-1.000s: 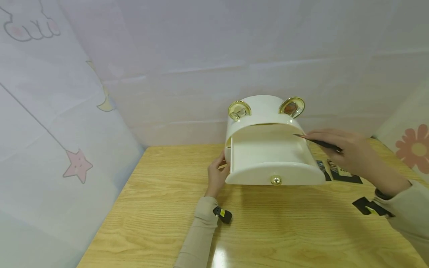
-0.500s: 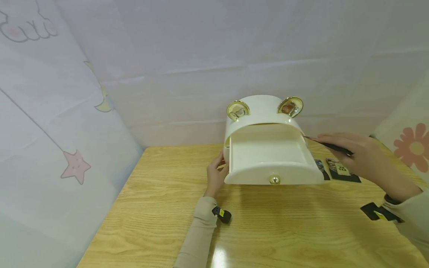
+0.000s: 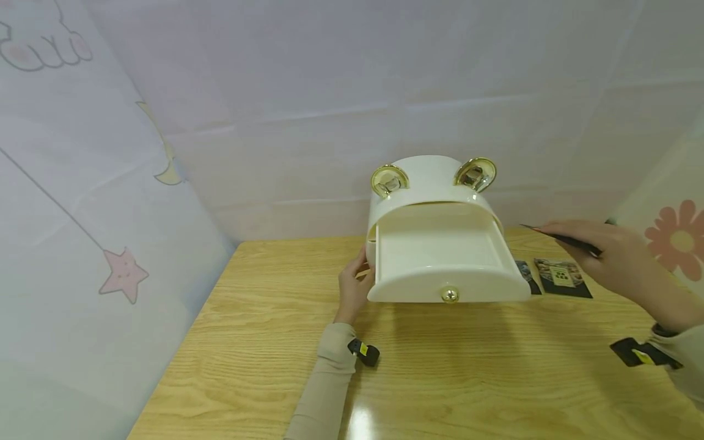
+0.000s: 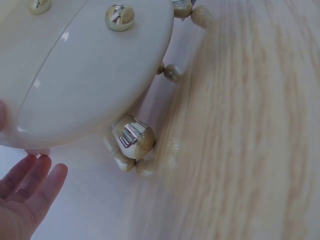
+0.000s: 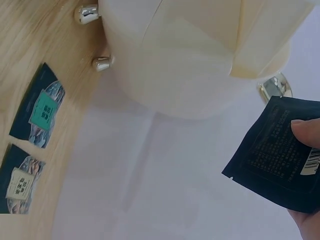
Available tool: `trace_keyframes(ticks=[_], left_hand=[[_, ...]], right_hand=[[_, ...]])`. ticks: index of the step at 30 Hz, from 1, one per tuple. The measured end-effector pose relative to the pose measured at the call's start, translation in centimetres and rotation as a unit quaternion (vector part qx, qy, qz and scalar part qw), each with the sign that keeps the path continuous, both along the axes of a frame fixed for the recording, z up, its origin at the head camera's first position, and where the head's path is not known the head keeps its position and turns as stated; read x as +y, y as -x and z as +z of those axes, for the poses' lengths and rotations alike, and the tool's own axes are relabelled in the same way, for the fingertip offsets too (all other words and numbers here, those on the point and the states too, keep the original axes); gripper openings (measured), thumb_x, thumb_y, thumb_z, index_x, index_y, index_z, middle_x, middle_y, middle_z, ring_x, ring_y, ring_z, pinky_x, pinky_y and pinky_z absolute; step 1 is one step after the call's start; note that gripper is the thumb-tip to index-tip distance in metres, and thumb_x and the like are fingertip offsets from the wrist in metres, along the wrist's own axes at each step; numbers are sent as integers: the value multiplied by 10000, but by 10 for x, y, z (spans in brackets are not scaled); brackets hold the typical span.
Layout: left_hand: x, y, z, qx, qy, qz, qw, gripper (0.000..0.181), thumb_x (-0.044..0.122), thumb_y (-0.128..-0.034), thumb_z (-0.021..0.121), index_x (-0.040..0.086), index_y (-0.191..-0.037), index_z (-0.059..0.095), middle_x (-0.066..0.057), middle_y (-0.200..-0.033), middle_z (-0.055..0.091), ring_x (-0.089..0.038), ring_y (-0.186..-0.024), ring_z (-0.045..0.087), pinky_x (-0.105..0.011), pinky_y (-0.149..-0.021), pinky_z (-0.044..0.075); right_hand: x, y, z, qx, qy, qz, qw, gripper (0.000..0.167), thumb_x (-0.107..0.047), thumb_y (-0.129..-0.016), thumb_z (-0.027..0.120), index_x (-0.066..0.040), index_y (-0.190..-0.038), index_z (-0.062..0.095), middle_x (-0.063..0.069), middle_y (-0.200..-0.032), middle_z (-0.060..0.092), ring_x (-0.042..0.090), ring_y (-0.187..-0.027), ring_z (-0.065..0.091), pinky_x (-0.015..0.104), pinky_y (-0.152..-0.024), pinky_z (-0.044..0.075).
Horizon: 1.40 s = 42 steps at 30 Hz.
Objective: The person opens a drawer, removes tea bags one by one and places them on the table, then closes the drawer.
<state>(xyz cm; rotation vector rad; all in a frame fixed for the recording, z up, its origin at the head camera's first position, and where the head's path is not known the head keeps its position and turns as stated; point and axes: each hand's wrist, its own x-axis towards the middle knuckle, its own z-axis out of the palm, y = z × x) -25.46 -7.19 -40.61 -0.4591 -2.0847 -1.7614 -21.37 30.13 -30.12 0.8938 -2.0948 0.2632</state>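
A white rounded storage box [image 3: 434, 174] with gold-rimmed ears stands at the back of the table. Its upper drawer [image 3: 442, 241] is pulled out, and no contents show inside. My left hand [image 3: 354, 290] rests against the box's left side; in the left wrist view its fingers [image 4: 42, 192] are fairly straight, with the thumb only partly visible. Right of the box and apart from it, my right hand [image 3: 618, 260] pinches a flat dark sachet [image 5: 275, 155], whose back has small print and a barcode. The thumb [image 5: 307, 132] presses on that printed face.
Two more dark sachets, one with a pale label [image 3: 563, 278] and one with a green label [image 5: 42, 115], lie on the wooden table [image 3: 264, 342] right of the box. A printed cloth backdrop [image 3: 308, 140] stands close behind the box. Gold feet [image 4: 132, 137] support it.
My right hand has moved to the right with the sachet, from over the drawer's right edge to beside the box. The left hand has stayed at the box's side.
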Motion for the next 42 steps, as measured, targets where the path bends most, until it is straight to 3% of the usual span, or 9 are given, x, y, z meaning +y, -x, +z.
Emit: trace_keyframes(ticks=[13,17,20,23,30,32,36,40,42], left_hand=[[-2,5,-8,-61,-173,-78,9998,485,-3,-867,587,-38,-1319,415,-236,-1174,552,-355,-984,578,-328,-784,523],[-3,6,-9,-16,-123,-49,9999,483,-9,-866,585,-55,-1314,411,-245,-1155,555,-363,-977,578,-333,-774,527],[-3,1,-4,18,-75,-26,10000,476,-19,-866,580,-77,-1305,408,-260,-1138,556,-380,-971,577,-343,-768,529],[-4,1,-3,-11,-78,-28,10000,476,-18,-866,580,-74,-1305,407,-261,-1127,560,-380,-971,577,-341,-769,529],[-5,2,-4,-1,-136,-70,9999,478,-15,-865,584,-76,-1304,408,-260,-1128,562,-383,-967,578,-338,-765,530],[-5,2,-4,4,-157,-98,9998,474,-16,-866,582,-75,-1304,409,-258,-1141,557,-382,-968,577,-332,-766,529],[-6,2,-4,-12,-153,-131,9998,472,-5,-869,582,-65,-1306,411,-250,-1163,550,-376,-973,576,-323,-772,527],[-6,1,-4,16,-100,-120,9999,476,1,-872,581,-63,-1310,407,-249,-1155,555,-374,-973,576,-320,-773,526],[-6,0,-3,21,-77,-124,9999,478,4,-874,580,-62,-1313,403,-246,-1155,556,-372,-975,576,-319,-774,526]], right_hand=[[27,1,-11,-117,58,-214,9997,616,-496,-954,262,-48,-1014,680,160,-896,670,152,-623,577,192,-462,376],[39,2,-19,-378,64,-329,9987,466,-357,-977,360,-1,-1007,660,207,-891,650,241,-509,560,178,-417,299],[46,1,-26,-742,164,-550,9956,221,-86,-926,519,-139,-1091,656,186,-924,636,231,-569,573,171,-447,315],[54,1,-33,-1131,175,-959,9888,542,73,-829,591,-324,-1194,553,205,-965,615,233,-565,560,201,-414,303],[72,7,-41,-2115,-7,-1728,9620,386,137,-805,567,24,-1174,561,366,-1039,536,457,-699,568,359,-448,400],[83,12,-47,-2235,-41,-1891,9562,398,133,-803,566,28,-1187,550,390,-1047,513,496,-734,550,369,-443,400],[132,39,-90,-2232,-32,-2136,9511,356,-28,-925,495,-124,-1264,543,355,-1077,535,375,-540,528,345,-393,349],[198,77,-153,-2007,-159,-2366,9505,424,-107,-961,449,-296,-1341,460,272,-1051,594,164,-340,331,253,-356,213],[218,86,-171,-2108,-176,-2254,9510,470,13,-897,516,-178,-1326,493,306,-1030,571,157,-362,346,253,-361,189]])
